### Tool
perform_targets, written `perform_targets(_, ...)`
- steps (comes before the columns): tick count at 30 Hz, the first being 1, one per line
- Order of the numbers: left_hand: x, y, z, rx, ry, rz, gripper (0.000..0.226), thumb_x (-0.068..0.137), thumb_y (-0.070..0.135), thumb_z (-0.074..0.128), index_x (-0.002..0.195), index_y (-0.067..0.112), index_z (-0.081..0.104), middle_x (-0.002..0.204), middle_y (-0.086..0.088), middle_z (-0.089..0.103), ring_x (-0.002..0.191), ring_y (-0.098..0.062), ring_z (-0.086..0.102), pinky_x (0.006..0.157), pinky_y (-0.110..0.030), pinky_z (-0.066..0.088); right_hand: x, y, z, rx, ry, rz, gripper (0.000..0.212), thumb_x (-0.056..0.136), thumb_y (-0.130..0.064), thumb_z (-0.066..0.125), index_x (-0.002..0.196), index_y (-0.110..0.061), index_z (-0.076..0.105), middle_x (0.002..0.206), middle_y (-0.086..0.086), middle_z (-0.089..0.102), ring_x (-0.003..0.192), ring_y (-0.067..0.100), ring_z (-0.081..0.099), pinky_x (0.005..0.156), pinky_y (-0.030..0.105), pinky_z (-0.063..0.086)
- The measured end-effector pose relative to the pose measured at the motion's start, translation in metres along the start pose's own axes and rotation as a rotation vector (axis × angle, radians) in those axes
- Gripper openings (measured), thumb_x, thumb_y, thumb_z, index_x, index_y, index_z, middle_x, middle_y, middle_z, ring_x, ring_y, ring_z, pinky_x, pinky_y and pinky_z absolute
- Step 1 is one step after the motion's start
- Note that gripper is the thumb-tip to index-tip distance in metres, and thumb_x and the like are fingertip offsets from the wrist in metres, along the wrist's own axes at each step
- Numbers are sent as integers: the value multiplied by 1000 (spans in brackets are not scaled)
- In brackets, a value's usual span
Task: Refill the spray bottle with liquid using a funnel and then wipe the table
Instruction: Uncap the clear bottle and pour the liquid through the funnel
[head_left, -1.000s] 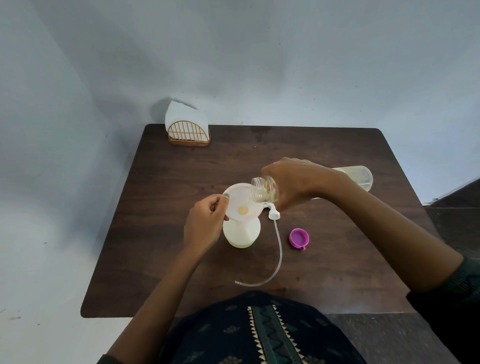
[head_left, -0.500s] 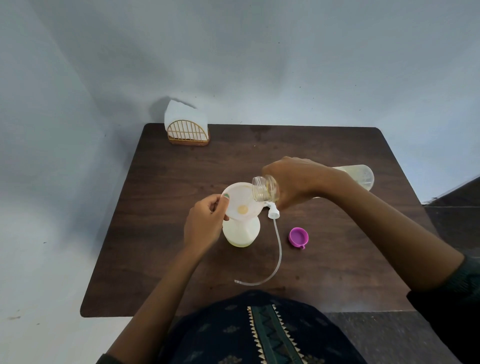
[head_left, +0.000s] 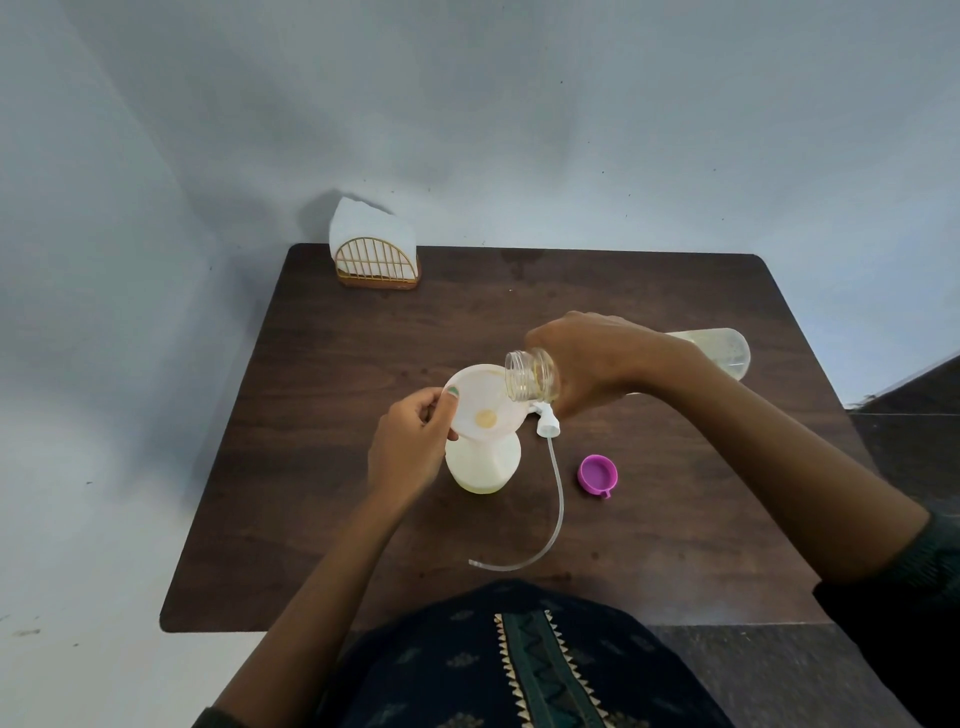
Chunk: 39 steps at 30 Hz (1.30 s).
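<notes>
Tipping refill bottle (head_left: 535, 379) over funnel (head_left: 485, 410), right hand (head_left: 592, 364) wrapped round it. Pinching funnel rim, left hand (head_left: 410, 447). Below funnel: spray bottle (head_left: 483, 462).

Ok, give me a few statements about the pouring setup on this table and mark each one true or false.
1. The right hand holds the clear bottle tipped over the funnel. True.
2. The purple cap is screwed onto the clear bottle. False: it lies loose on the table, right of the spray bottle.
3. The left hand pinches the funnel's rim. True.
4. The spray head with its tube is fitted in the spray bottle. False: it lies on the table beside it.
5. The napkin holder stands at the table's near right corner. False: far left corner.
</notes>
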<state>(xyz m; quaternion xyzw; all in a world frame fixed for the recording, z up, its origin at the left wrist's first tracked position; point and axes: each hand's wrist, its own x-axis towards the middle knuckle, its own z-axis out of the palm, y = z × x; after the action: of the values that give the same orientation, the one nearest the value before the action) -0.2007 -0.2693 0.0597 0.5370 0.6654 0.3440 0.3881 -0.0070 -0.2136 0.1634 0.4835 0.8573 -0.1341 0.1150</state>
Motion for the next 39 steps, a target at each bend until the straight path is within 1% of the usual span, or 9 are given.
perform_targets(4,0,0,0,-5,0,7,21,95,40,49,77,39,59,68,5,66,61,-13,58,65,-41,53,1,0,0,4,3,6,47,64,-37,80,66,-30,33,72,-10,51,71,15,54,49,26,36)
perform_targets(8,0,1,-1,-8,2,7,17,95,38,49,85,34,62,70,5,66,62,-13,59,67,-42,54,0,-1,-2,4,-9,13,49,65,-37,80,65,-31,31,70,-12,48,65,8,48,49,25,35)
perform_targets(10,0,1,-1,-14,1,13,17,95,38,49,86,34,62,69,5,66,61,-13,58,66,-41,54,1,0,-1,0,-10,13,49,64,-37,80,65,-31,31,71,-11,49,67,10,51,49,25,36)
perform_targets(13,0,1,-2,-18,0,9,18,95,38,48,83,38,61,67,5,66,60,-13,58,66,-41,53,3,1,1,-3,-2,18,46,63,-37,80,66,-30,34,75,-9,55,73,16,56,52,28,41)
perform_targets(20,0,3,-2,-15,0,4,20,95,38,48,80,37,60,67,4,65,60,-13,57,64,-37,50,3,0,0,-6,1,20,45,63,-35,78,65,-29,34,74,-8,54,73,17,56,54,29,42)
perform_targets(24,-1,3,-2,-11,8,14,26,95,37,48,71,40,58,65,3,65,59,-14,57,64,-42,52,3,0,1,-6,1,16,45,64,-35,78,65,-30,33,74,-9,54,73,17,56,53,28,41)
perform_targets(30,-1,3,0,-14,7,11,26,96,36,48,73,38,59,66,3,64,60,-14,57,64,-41,52,3,2,3,-6,-3,16,45,63,-35,78,65,-30,34,75,-8,55,73,17,56,52,28,42)
perform_targets(36,-2,2,1,-24,3,-3,28,96,36,46,77,25,64,62,4,61,57,-12,54,61,-33,46,3,2,5,1,0,17,46,63,-36,79,65,-31,33,76,-9,55,75,17,57,54,29,44)
perform_targets(39,-2,3,1,-28,2,-10,30,96,37,46,77,22,65,62,3,61,58,-13,54,61,-34,46,2,2,4,-3,-2,13,46,63,-36,79,65,-31,33,74,-9,54,73,16,57,51,27,40)
